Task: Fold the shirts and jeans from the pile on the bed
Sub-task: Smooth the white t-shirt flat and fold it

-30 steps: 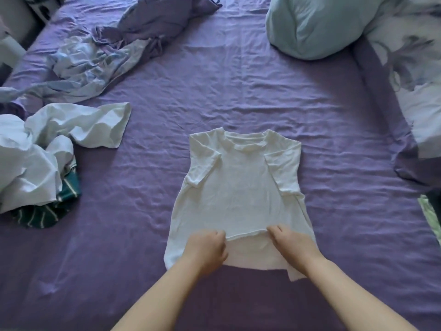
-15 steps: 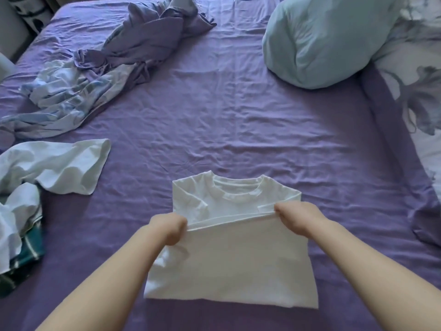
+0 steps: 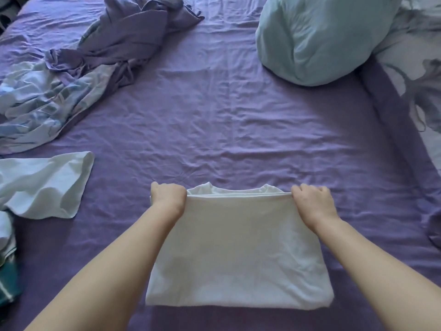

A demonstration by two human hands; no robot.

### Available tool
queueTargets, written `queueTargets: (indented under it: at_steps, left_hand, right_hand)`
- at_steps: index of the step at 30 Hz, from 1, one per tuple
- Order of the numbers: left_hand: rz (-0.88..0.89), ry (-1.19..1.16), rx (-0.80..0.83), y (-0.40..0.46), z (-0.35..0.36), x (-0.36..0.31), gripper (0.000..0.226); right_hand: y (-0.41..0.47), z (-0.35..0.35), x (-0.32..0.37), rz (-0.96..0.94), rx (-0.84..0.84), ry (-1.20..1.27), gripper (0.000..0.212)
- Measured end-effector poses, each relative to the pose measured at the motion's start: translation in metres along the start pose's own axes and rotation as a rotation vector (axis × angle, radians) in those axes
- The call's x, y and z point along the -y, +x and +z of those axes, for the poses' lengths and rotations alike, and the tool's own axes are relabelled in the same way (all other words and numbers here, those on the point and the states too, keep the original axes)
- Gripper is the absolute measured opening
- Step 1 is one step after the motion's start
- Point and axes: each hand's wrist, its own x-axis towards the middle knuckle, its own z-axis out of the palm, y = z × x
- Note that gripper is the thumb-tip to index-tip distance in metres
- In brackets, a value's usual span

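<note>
Pinching the hem of a white shirt [image 3: 238, 254] at the collar, left hand [image 3: 170, 199] and right hand [image 3: 314, 203] finish its fold on the bed [image 3: 238, 130], while a pile [image 3: 35, 187] at left awaits.

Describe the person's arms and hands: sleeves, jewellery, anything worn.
Both forearms are bare as far as the frame's lower edge; no sleeve or cuff shows. The left hand and the right hand wear no gloves, and no ring, watch or bracelet is visible on the fingers or wrists. The nails are too small to tell whether they are painted.
</note>
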Motion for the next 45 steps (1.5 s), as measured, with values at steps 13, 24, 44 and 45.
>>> queueTargets:
  at_steps: [13,24,44,45]
  left_hand:
    - [0.315,-0.424,-0.534,-0.024,0.065,-0.084,0.044]
    - [0.298,-0.277,-0.257,-0.01,0.092,-0.118,0.073]
    - [0.686,-0.306,-0.199,-0.145,0.059,-0.267,0.077]
    - [0.693,-0.29,-0.186,-0.145,0.06,-0.267,0.085]
  right_hand:
    - [-0.021,0.06,0.057,-0.205,-0.197,0.23,0.045]
    - [0.006,0.083,0.044,-0.121,0.177,0.237,0.084]
    - [0.001,0.053,-0.023,0.04,0.098,0.45,0.061]
    - [0.001,0.053,-0.023,0.029,0.093,0.436,0.058]
